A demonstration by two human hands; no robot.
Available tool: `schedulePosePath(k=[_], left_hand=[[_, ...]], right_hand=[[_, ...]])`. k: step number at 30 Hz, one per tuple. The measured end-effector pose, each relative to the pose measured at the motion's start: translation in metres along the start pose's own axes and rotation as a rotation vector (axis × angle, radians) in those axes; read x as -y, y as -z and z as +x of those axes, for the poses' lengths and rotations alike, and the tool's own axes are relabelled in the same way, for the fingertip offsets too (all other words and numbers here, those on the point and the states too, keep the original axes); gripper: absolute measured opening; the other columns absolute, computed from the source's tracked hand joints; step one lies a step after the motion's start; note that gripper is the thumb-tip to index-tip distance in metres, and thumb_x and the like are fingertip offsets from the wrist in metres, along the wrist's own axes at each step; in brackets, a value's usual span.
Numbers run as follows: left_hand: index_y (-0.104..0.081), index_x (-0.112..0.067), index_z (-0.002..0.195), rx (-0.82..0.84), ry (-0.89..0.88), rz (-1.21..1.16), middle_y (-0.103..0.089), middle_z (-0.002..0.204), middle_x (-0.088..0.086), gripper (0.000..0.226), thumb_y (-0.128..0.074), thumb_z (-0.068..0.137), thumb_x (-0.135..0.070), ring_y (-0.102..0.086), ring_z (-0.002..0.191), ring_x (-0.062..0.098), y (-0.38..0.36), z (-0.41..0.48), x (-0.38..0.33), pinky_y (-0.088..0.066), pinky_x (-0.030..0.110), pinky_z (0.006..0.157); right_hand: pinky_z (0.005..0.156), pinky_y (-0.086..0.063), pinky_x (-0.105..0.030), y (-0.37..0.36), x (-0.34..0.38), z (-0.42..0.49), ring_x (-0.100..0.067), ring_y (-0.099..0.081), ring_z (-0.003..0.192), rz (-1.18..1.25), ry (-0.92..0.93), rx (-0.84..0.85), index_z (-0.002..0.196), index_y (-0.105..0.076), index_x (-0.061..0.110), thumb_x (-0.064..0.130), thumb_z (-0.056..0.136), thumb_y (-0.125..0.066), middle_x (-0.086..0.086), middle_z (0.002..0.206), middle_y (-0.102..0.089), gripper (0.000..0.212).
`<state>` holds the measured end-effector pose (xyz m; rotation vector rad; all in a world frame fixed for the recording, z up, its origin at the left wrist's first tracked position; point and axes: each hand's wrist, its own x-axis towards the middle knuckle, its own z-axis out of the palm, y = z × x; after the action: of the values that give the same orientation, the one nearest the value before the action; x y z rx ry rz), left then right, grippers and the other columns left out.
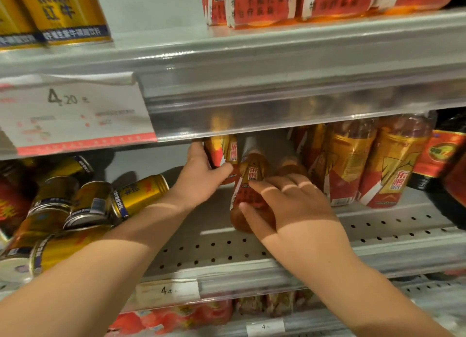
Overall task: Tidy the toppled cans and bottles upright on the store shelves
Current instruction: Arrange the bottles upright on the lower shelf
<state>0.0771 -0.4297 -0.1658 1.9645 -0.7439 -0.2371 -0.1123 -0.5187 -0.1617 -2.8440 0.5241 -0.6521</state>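
On the middle shelf (378, 238) my left hand (201, 175) grips an upright red-and-gold bottle (224, 152) at the back, its top hidden by the shelf rail above. My right hand (290, 205) is closed around a second red-and-gold bottle (249, 178) that lies toppled with its base toward me. Another toppled bottle (290, 164) lies just behind my right fingers. To the left, several gold cans (141, 193) lie in a toppled heap.
Upright red-and-gold bottles (390, 165) stand in a row at the right of the shelf. A dark bottle (451, 175) is at the far right edge. Gold cans (63, 11) and red bottles (264, 4) stand on the shelf above. A price tag (73, 112) hangs on the rail.
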Motion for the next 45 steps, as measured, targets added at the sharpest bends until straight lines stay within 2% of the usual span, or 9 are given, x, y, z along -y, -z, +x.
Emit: schedulePosePath(k=[10, 13, 16, 20, 23, 29, 33, 38, 45], left_hand=[[-0.028, -0.026, 0.151, 0.030, 0.095, 0.231, -0.057, 0.125, -0.010, 0.080, -0.078, 0.088, -0.029, -0.055, 0.095, -0.004, 0.006, -0.015, -0.006, -0.037, 0.012, 0.080], [-0.038, -0.022, 0.139, -0.106, 0.216, 0.399, -0.060, 0.129, 0.005, 0.064, -0.072, 0.090, -0.045, -0.058, 0.106, 0.020, 0.012, -0.038, -0.018, -0.041, 0.027, 0.082], [-0.045, -0.036, 0.119, -0.137, 0.277, 0.422, -0.058, 0.111, -0.007, 0.043, -0.050, 0.092, -0.069, -0.055, 0.093, 0.015, -0.005, -0.064, -0.036, -0.042, 0.030, 0.078], [-0.054, -0.045, 0.127, 0.033, 0.305, 0.483, -0.058, 0.114, -0.015, 0.072, -0.034, 0.077, -0.093, -0.061, 0.106, 0.019, -0.041, -0.069, -0.059, -0.049, 0.036, 0.094], [-0.059, -0.039, 0.127, 0.077, 0.396, 0.399, -0.066, 0.122, -0.006, 0.070, -0.046, 0.078, -0.087, -0.062, 0.109, 0.020, -0.043, -0.068, -0.062, -0.050, 0.043, 0.101], [-0.063, -0.038, 0.122, -0.027, 0.432, 0.211, -0.073, 0.104, -0.014, 0.063, -0.059, 0.075, -0.079, -0.069, 0.093, 0.009, -0.040, -0.103, -0.053, -0.056, 0.031, 0.083], [-0.061, -0.041, 0.111, -0.163, 0.416, 0.045, -0.073, 0.086, -0.023, 0.046, -0.067, 0.078, -0.072, -0.071, 0.079, -0.002, -0.032, -0.131, -0.047, -0.049, 0.015, 0.062], [-0.049, -0.043, 0.117, -0.205, 0.305, -0.090, -0.071, 0.099, -0.027, 0.047, -0.079, 0.081, -0.047, -0.068, 0.089, -0.009, -0.013, -0.148, -0.039, -0.056, 0.014, 0.067], [-0.036, -0.060, 0.118, -0.206, 0.253, -0.021, -0.064, 0.107, -0.032, 0.069, -0.082, 0.078, -0.027, -0.062, 0.097, -0.016, 0.009, -0.149, -0.009, -0.052, 0.006, 0.068]], right_hand=[[0.096, -0.042, -0.030, 0.018, -0.030, -0.020, -0.022, -0.045, 0.119, 0.342, -0.318, -0.112, 0.134, -0.047, 0.032, 0.039, 0.096, -0.054, -0.001, 0.134, -0.042, 0.039], [0.079, -0.042, -0.032, 0.021, -0.039, -0.025, -0.028, -0.055, 0.109, 0.265, -0.454, 0.103, 0.142, -0.033, 0.037, 0.059, 0.094, -0.044, -0.004, 0.130, -0.051, 0.054], [0.080, -0.038, -0.038, 0.022, -0.048, -0.012, -0.035, -0.058, 0.113, 0.292, -0.619, 0.427, 0.142, -0.028, 0.036, 0.082, 0.085, -0.027, -0.010, 0.133, -0.056, 0.073], [0.082, -0.037, -0.035, 0.019, -0.061, 0.014, -0.029, -0.060, 0.105, 0.478, -0.720, 0.557, 0.128, -0.053, 0.025, 0.092, 0.074, -0.032, -0.005, 0.118, -0.063, 0.088], [0.075, -0.040, -0.033, 0.020, -0.064, 0.018, -0.012, -0.050, 0.070, 0.511, -0.687, 0.584, 0.104, -0.051, 0.031, 0.090, 0.073, -0.041, 0.008, 0.085, -0.053, 0.068], [0.075, -0.043, -0.027, 0.019, -0.065, 0.010, -0.006, -0.059, 0.078, 0.786, -0.687, 0.501, 0.122, -0.059, 0.027, 0.075, 0.075, -0.063, 0.015, 0.093, -0.064, 0.067], [0.081, -0.053, -0.027, 0.026, -0.056, 0.009, -0.010, -0.065, 0.097, 0.990, -0.593, 0.438, 0.142, -0.043, 0.031, 0.050, 0.073, -0.082, 0.009, 0.112, -0.066, 0.082], [0.055, -0.042, -0.003, 0.023, -0.033, -0.008, 0.014, -0.057, 0.085, 0.834, -0.392, 0.299, 0.128, -0.027, 0.052, 0.046, 0.069, -0.085, 0.029, 0.112, -0.054, 0.084], [0.093, -0.043, -0.027, 0.001, -0.004, -0.009, -0.004, -0.045, 0.111, 0.622, -0.264, 0.086, 0.137, -0.028, 0.047, 0.056, 0.063, -0.085, 0.015, 0.124, -0.040, 0.094]])
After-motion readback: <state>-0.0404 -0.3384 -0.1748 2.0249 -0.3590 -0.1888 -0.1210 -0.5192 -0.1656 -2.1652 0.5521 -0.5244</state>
